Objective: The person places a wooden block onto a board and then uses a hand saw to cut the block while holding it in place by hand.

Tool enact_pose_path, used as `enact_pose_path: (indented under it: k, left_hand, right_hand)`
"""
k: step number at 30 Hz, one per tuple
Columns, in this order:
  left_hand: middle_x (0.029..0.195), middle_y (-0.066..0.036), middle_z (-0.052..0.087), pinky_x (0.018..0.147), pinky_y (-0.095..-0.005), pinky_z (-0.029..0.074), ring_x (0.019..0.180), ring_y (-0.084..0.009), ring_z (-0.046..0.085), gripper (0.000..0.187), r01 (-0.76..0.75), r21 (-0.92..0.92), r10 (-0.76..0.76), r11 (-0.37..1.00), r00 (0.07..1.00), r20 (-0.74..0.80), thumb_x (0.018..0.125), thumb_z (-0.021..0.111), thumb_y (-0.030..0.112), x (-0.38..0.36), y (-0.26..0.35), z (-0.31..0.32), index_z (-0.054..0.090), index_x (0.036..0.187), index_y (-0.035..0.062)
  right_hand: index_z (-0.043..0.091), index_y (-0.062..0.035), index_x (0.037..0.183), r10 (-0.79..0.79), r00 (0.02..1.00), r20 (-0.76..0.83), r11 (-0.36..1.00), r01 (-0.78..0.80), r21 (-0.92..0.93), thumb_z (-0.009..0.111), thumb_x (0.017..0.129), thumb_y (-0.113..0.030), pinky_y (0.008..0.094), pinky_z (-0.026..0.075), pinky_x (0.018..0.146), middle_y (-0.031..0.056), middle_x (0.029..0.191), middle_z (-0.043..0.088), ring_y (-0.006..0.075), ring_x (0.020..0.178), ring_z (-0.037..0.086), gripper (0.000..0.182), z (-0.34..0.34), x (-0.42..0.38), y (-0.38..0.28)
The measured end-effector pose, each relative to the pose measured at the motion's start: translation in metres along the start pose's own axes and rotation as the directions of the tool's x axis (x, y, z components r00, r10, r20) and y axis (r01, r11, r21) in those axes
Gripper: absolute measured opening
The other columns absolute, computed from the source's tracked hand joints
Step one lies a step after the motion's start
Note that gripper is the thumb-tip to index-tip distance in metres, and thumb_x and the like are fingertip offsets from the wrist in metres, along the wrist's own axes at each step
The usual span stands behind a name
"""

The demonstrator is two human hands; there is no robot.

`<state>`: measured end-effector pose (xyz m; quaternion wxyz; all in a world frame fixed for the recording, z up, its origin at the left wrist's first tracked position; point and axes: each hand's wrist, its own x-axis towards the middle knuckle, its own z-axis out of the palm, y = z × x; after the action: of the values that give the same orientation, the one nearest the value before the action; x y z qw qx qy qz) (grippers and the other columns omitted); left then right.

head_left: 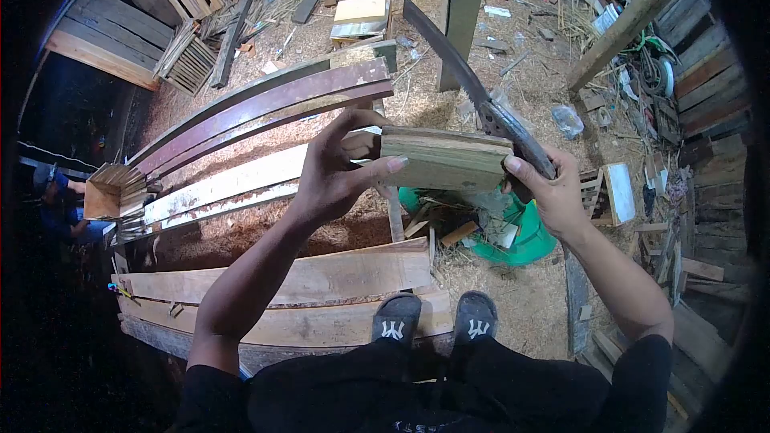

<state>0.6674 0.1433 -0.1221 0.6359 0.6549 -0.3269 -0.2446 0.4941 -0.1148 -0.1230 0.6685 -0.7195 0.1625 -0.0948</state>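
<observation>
My left hand [335, 167] grips the left end of a flat wooden block [446, 159], thumb across its near face. My right hand [547, 189] holds the handle of a long dark machete [468, 78], whose blade slants up and to the left above the block. The right hand also presses against the block's right end. Both hands are raised in front of me, above a green plastic basin [531, 234] filled with wood scraps. My two dark shoes [434, 318] rest on stacked planks below.
Long planks [313, 279] lie under my feet, and curved boards [277, 104] stretch across the sawdust floor to the left. An upright post [464, 8] stands ahead. Pallets, offcuts and clutter ring the area. Another person [58, 204] sits at far left.
</observation>
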Motion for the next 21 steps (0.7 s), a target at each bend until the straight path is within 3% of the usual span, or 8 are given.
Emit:
enact_pose_path:
  k: [2, 9, 21]
  left_hand:
    - [0.105, -0.014, 0.068, 0.075, -0.0324, 0.064, 0.099, -0.0207, 0.071, 0.048, 0.021, -0.018, -0.021, 1.0, 1.0, -0.015, 0.085, 0.084, 0.012, -0.003, 0.007, 0.001, 0.056, 0.121, -0.0021]
    - [0.106, -0.015, 0.068, 0.076, -0.0321, 0.064, 0.101, -0.0217, 0.071, 0.05, 0.003, -0.047, -0.004, 0.999, 1.0, -0.019, 0.083, 0.085, 0.012, -0.001, 0.009, 0.002, 0.056, 0.121, -0.0034]
    - [0.093, -0.012, 0.072, 0.069, -0.0266, 0.061, 0.085, -0.0156, 0.073, 0.045, 0.035, -0.046, -0.036, 0.998, 0.999, -0.014, 0.085, 0.083, 0.01, 0.002, 0.01, 0.01, 0.057, 0.12, -0.0022]
  right_hand:
    - [0.072, 0.0049, 0.104, -0.007, 1.0, 0.0, 1.0, 0.007, -0.005, 0.073, 0.097, -0.019, 0.0271, 0.054, 0.066, 0.0047, 0.085, 0.07, 0.01, 0.072, 0.065, 0.025, -0.001, -0.001, -0.002]
    - [0.071, 0.005, 0.106, -0.053, 0.999, 0.006, 0.998, 0.053, 0.039, 0.073, 0.097, -0.02, 0.0272, 0.054, 0.065, 0.0041, 0.085, 0.069, 0.0093, 0.071, 0.064, 0.027, 0.0, -0.004, -0.006]
    - [0.071, 0.0049, 0.102, -0.001, 0.999, -0.045, 1.0, 0.002, 0.006, 0.074, 0.097, -0.02, 0.0257, 0.053, 0.061, 0.004, 0.083, 0.069, 0.0085, 0.067, 0.062, 0.025, -0.007, -0.013, -0.01]
